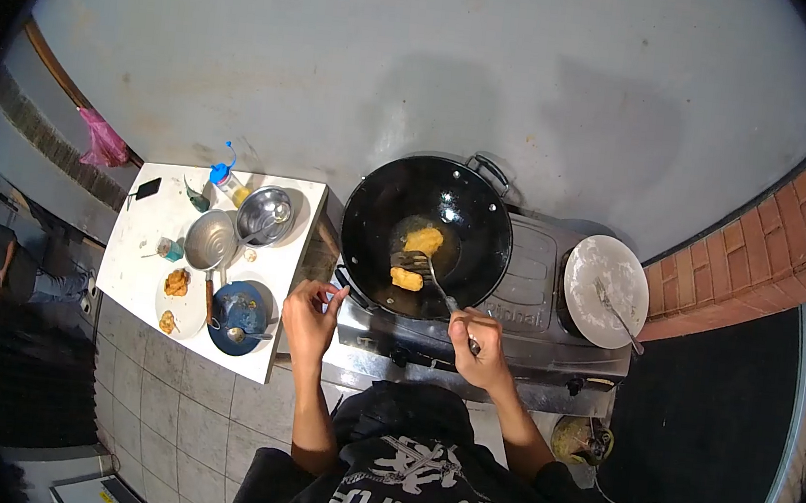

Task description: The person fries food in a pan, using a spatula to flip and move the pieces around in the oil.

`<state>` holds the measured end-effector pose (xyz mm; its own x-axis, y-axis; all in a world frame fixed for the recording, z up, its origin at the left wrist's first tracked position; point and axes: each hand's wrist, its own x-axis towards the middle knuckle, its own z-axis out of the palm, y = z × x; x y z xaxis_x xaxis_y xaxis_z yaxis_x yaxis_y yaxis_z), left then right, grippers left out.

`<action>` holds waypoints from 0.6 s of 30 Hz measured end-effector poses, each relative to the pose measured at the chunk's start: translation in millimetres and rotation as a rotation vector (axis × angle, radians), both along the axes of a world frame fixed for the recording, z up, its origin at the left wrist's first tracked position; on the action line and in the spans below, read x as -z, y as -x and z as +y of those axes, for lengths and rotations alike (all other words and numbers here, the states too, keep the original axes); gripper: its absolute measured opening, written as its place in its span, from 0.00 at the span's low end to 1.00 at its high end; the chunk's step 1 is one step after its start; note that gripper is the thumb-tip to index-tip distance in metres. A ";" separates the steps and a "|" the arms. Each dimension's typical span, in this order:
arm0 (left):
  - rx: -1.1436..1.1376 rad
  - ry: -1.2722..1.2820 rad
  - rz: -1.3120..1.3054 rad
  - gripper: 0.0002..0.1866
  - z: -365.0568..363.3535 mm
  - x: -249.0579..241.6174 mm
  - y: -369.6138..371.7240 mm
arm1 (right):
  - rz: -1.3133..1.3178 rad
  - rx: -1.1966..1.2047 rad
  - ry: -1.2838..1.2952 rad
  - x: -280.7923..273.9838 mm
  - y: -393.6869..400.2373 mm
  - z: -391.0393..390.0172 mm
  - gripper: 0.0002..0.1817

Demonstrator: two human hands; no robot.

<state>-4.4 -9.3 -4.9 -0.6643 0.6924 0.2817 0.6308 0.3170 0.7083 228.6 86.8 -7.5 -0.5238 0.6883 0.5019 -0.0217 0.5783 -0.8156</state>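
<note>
My right hand [478, 349] is closed around the handle of a slotted spatula [442, 289]. Its dark blade lies in the black wok [378, 212], between two golden pieces of fried food. One fried piece [423, 242] is beyond the blade, in the oil at the bottom; the nearer piece [407, 279] overlaps the blade's edge. Loosely bent, my left hand [311, 318] is at the wok's near left side, thumb and forefinger apart. Its fingertips are right by the wok's loop handle [353, 288], not wrapped round it.
The wok stands on a gas stove [526, 263]. A whitish plate [604, 281] with a spoon sits right. On the white table [148, 227] at left are a steel bowl [266, 216], a saucepan [210, 241], a blue plate [239, 318] and a plate of fried food [184, 326]. A person sits far left.
</note>
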 end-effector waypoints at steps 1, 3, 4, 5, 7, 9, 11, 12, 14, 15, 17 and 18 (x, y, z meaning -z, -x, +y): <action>-0.002 -0.003 0.000 0.12 0.0 -0.1 0.3 | 0.000 -0.002 -0.003 -0.5 -0.5 0.3 0.24; 0.001 -0.044 -0.020 0.12 -0.6 -1.0 2.1 | -0.037 -0.002 -0.009 -1.0 -1.1 0.4 0.24; 0.002 -0.046 -0.019 0.12 -0.2 -2.9 1.4 | -0.035 -0.001 -0.010 -2.0 -0.9 0.8 0.24; -0.009 -0.048 -0.015 0.12 -0.2 -6.4 -0.4 | -0.026 -0.002 -0.010 -3.1 -0.7 0.7 0.24; -0.018 -0.048 -0.009 0.11 -1.1 -9.1 -1.3 | -0.014 0.000 -0.007 -2.0 -1.2 -0.2 0.24; -0.031 -0.087 0.004 0.11 -2.3 -8.7 -2.9 | -0.036 0.011 -0.015 0.9 -3.8 -0.2 0.22; -0.059 -0.058 -0.001 0.11 -3.9 -7.9 -2.0 | -0.032 -0.001 -0.002 -2.7 -4.6 -2.4 0.23; -0.082 -0.035 -0.005 0.11 -2.7 -8.0 -0.6 | -0.025 -0.008 0.006 -5.6 -4.5 -2.4 0.23; -0.081 -0.036 0.000 0.11 -1.9 -6.1 -0.4 | -0.039 -0.005 -0.018 -8.9 -5.4 -3.6 0.23; -0.085 -0.030 0.004 0.11 -2.8 -5.7 -0.4 | -0.055 -0.007 -0.033 -9.2 -5.5 -4.7 0.23; -0.084 -0.027 0.001 0.11 -2.7 -7.4 -2.1 | -0.055 -0.012 -0.028 -8.0 -5.0 -6.5 0.22; -0.083 -0.030 -0.008 0.11 -1.3 -8.0 -3.2 | -0.060 -0.019 -0.028 -7.9 -5.5 -6.2 0.22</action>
<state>-1.1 -10.7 3.1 -0.7215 0.6260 0.2958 0.5974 0.3469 0.7230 234.2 80.6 0.4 -0.5660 0.6644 0.4881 0.0154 0.6005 -0.7995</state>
